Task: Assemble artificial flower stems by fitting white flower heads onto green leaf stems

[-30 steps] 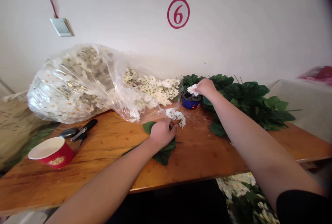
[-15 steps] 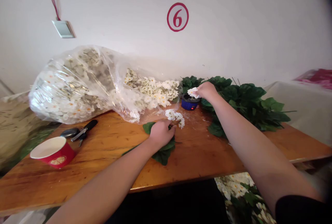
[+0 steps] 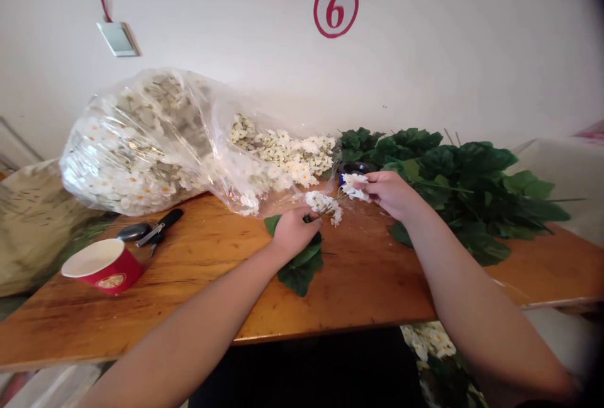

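Note:
Near the middle of the table, my left hand (image 3: 296,232) is closed around an artificial stem with green leaves (image 3: 302,272) and a white flower cluster (image 3: 325,204). The leaves droop below the hand onto the wood. Held by its blossoms, a second white flower sprig (image 3: 355,186) is pinched in my right hand (image 3: 389,192). Its thin stems point left, close to the cluster at my left hand; whether they touch I cannot tell. Just behind the right hand stands a small blue pot (image 3: 357,169) with a dark rim, partly hidden by the blossoms.
A clear plastic bag (image 3: 136,143) full of white flowers lies at the back left, spilling flowers (image 3: 287,156). Green leaf stems (image 3: 453,181) are heaped at the right. A red paper cup (image 3: 106,269) and keys (image 3: 153,235) sit on the wooden table (image 3: 198,288).
My right hand has drawn the flower sprig away from the blue pot, toward the cluster at my left hand. The left hand keeps its hold. The view has tilted slightly.

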{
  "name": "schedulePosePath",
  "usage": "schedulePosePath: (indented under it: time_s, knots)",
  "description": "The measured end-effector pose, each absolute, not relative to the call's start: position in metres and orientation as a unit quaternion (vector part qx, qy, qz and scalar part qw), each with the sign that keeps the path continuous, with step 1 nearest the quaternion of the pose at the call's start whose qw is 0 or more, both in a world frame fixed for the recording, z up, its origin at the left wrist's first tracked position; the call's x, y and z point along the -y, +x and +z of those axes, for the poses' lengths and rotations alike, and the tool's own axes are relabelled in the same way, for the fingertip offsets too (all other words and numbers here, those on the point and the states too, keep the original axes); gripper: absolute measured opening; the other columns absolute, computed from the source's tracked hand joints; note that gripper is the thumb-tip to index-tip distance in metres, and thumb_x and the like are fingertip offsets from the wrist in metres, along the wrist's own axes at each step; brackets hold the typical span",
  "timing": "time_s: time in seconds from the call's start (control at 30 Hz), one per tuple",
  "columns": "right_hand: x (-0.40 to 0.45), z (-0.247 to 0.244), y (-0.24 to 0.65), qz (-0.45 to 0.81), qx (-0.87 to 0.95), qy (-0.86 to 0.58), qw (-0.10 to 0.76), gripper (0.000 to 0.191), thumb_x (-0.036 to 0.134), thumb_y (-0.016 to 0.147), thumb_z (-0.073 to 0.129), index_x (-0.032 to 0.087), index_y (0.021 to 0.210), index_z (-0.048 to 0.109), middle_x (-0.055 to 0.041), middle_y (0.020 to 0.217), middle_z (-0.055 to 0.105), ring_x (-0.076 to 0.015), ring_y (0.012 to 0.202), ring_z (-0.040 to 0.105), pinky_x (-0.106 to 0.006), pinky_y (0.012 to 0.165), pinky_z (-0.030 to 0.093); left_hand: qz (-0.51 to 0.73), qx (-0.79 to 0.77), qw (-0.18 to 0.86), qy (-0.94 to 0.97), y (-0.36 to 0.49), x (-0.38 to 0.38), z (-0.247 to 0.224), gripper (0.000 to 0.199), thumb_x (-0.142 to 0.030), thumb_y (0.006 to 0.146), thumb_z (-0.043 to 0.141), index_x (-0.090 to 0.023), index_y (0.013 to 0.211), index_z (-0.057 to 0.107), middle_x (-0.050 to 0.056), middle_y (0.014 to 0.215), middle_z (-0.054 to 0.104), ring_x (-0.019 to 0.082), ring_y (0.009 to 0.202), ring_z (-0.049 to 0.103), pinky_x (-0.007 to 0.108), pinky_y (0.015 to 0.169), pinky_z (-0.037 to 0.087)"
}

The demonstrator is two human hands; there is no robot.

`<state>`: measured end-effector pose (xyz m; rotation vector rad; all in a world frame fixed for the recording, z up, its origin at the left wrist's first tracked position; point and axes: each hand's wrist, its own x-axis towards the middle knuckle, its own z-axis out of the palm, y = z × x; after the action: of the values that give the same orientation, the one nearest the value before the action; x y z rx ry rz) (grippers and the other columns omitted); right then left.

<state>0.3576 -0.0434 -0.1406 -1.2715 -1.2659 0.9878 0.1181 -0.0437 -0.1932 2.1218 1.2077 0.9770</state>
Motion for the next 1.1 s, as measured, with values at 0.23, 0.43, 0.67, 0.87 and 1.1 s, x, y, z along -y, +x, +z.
schedulePosePath:
  time_s: [0.23,0.43,0.67,0.87,1.1]
  knots:
    - [0.0436,-0.1424,0.3577,0.417,0.562,-0.533,0.475,0.037,0.044,0.054,0.086,0.015,0.064,0.066,0.0002,0.056,0.055,-0.0085,0.051,0.044,-0.025,0.050,0.034,0.364,-0.424,0.261,0.787,0.1204,0.0406,-0.1981,0.016,-0.033,0.080,0.061,-0.020,0.073,0.068,-0.001,0.075,0.069,0.015,0.071,0.060,0.027,0.069,0.044]
    - [0.0435,-0.1431,0.3620,0.423,0.566,-0.553,0.442,0.034,0.044,0.057,0.085,0.016,0.068,0.069,-0.0031,0.060,0.060,-0.0101,0.052,0.046,-0.026,0.049,0.033,0.356,-0.431,0.267,0.785,0.1210,0.0409,-0.1963,0.017,-0.032,0.080,0.060,-0.020,0.071,0.068,0.000,0.074,0.068,0.016,0.071,0.061,0.027,0.068,0.044]
    - [0.0422,-0.1445,0.3662,0.419,0.562,-0.557,0.446,0.036,0.045,0.055,0.086,0.016,0.065,0.067,-0.0016,0.057,0.056,-0.0091,0.050,0.043,-0.027,0.048,0.032,0.365,-0.425,0.265,0.784,0.1195,0.0400,-0.1980,0.018,-0.032,0.081,0.060,-0.020,0.070,0.067,0.000,0.073,0.067,0.015,0.072,0.060,0.027,0.070,0.044]
    - [0.0439,-0.1427,0.3636,0.418,0.565,-0.549,0.452,0.035,0.044,0.055,0.085,0.016,0.065,0.067,-0.0018,0.058,0.056,-0.0093,0.050,0.043,-0.027,0.049,0.033,0.361,-0.423,0.262,0.789,0.1191,0.0407,-0.1976,0.017,-0.032,0.081,0.059,-0.020,0.072,0.068,-0.001,0.073,0.067,0.015,0.071,0.060,0.027,0.069,0.044]
    - [0.0424,-0.1446,0.3644,0.414,0.567,-0.558,0.443,0.039,0.048,0.054,0.085,0.016,0.066,0.066,-0.0026,0.058,0.057,-0.0106,0.052,0.046,-0.027,0.049,0.033,0.362,-0.428,0.260,0.786,0.1204,0.0406,-0.1969,0.017,-0.033,0.080,0.061,-0.020,0.073,0.069,0.000,0.076,0.069,0.016,0.073,0.061,0.028,0.071,0.046]
